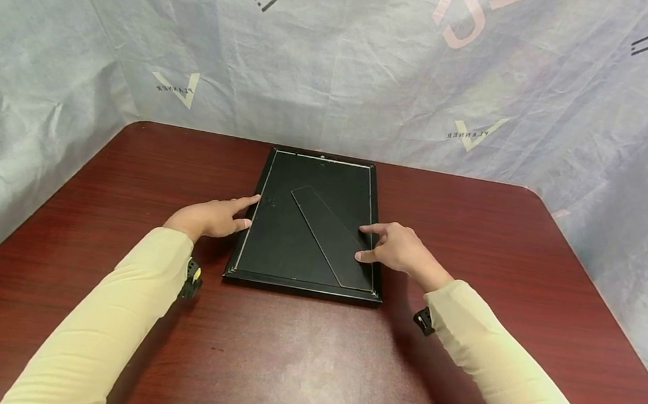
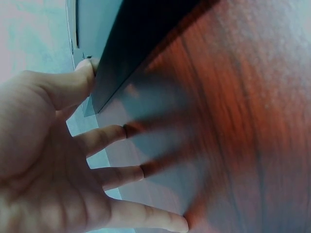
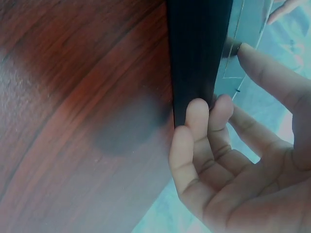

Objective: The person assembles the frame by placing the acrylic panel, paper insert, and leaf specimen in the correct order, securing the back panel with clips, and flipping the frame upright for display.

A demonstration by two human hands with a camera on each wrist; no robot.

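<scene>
A black picture frame (image 1: 270, 249) lies on the table with its back up. On its back panel a long stand leg (image 1: 327, 229) lies flat and slanted. At the frame's left edge is my left hand (image 1: 215, 216), its thumb and index finger touching the rim. The other fingers of that hand stretch straight down toward the table in the left wrist view. My right hand (image 1: 399, 247) holds the frame's right edge, with thumb and index finger over the back. In the right wrist view its other fingers curl against the frame's outer side (image 3: 197, 58).
The red-brown wooden table (image 1: 294, 358) has rounded far corners. A pale printed cloth (image 1: 340, 57) hangs behind it and along both sides. Black wrist devices (image 1: 192, 279) sit under the cream sleeves (image 1: 113, 311).
</scene>
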